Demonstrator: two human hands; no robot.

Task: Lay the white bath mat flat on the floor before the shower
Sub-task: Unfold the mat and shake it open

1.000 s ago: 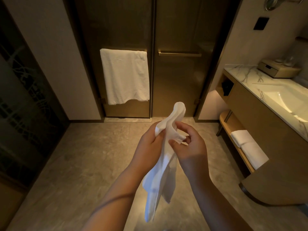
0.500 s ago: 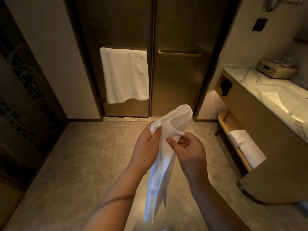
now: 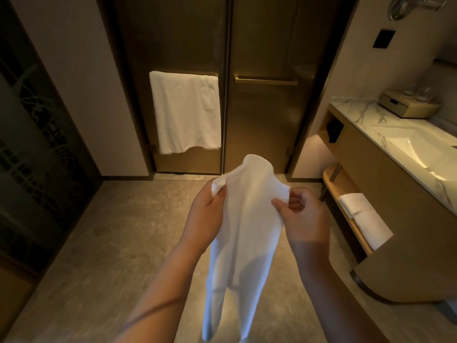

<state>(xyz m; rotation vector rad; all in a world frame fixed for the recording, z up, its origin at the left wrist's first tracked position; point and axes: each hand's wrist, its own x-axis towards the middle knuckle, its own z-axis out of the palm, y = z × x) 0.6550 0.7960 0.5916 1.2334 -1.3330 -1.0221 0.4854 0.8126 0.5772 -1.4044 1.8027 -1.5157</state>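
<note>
I hold the white bath mat [image 3: 244, 231] up in front of me, hanging in loose folds above the stone floor [image 3: 123, 231]. My left hand [image 3: 206, 214] pinches its upper left edge. My right hand [image 3: 301, 216] pinches the upper right edge between thumb and fingers. The cloth bulges upward between the two hands and its lower part dangles between my forearms. The shower's bronze glass doors [image 3: 267, 120] stand shut straight ahead.
A white towel [image 3: 185, 112] hangs on the left door's bar; the right door has a bare handle bar [image 3: 265, 80]. A vanity with marble top and sink [image 3: 408, 147] runs along the right, with folded towels [image 3: 363, 216] on its low shelf. A dark patterned panel [image 3: 32, 149] lines the left.
My hands have moved apart, spreading the mat's top edge wider. The bunched cloth has opened out between them.
</note>
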